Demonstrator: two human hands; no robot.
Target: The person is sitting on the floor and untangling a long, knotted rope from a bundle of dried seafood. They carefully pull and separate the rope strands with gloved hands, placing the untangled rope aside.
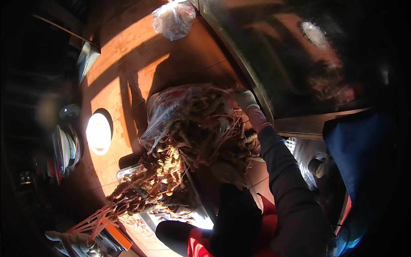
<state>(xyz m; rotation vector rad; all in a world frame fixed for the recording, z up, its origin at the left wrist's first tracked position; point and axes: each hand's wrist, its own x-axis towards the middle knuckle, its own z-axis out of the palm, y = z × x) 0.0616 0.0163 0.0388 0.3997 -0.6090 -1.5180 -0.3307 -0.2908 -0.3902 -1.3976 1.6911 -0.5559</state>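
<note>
My left hand [75, 244], in a pale work glove, is at the lower left and grips pink plastic strings [99, 218]. From these taut strings a long bunch of ridged brown pieces [163, 167] stretches up to the right. It lies across a shallow rectangular container [194, 183] holding more such pieces. My right hand [246, 98], also gloved, holds the edge of a clear plastic bag [160, 109] at its upper right. A large tangled heap of the brown pieces [202, 128] spills from this bag. What the pieces are, I cannot tell.
Orange floor tiles [131, 93] surround the heap. Left stand a brightly sunlit round object [99, 133] and stacked dishes [65, 147]. A tied plastic bag [175, 21] sits at the top. A framed dark glass panel [289, 64] borders my right arm. An orange-edged object [118, 237] lies by my left hand.
</note>
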